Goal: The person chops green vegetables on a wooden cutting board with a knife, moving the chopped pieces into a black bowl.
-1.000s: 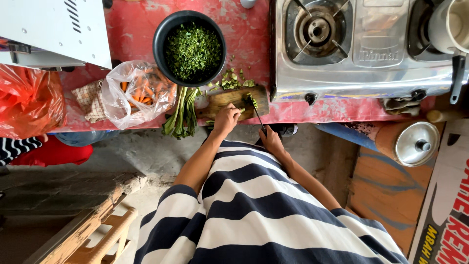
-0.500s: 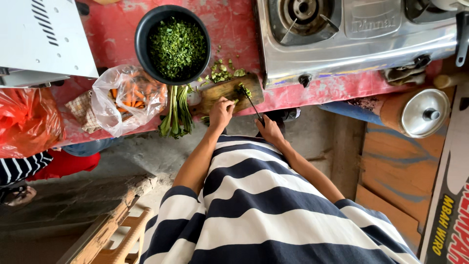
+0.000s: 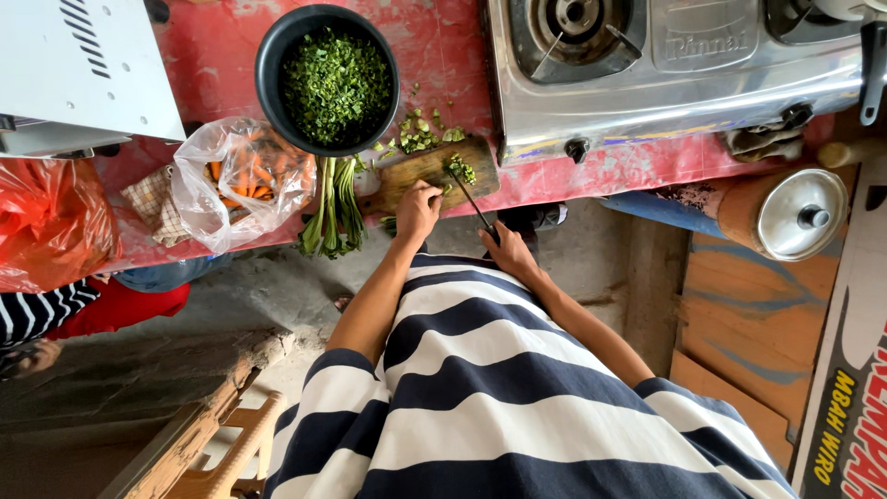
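On the small wooden chopping board at the red worktop's edge, the left hand presses down green stalks; the right hand has its grip closed around a thin dark-bladed knife by the chopped greens.

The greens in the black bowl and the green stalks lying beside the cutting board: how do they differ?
The greens in the black bowl are chopped into fine bits; the green stalks are whole and long. The chopped greens fill the bowl in a heap; the stalks lie as a loose bunch on the red counter, their ends hanging over its near edge. Both are green and sit left of the cutting board.
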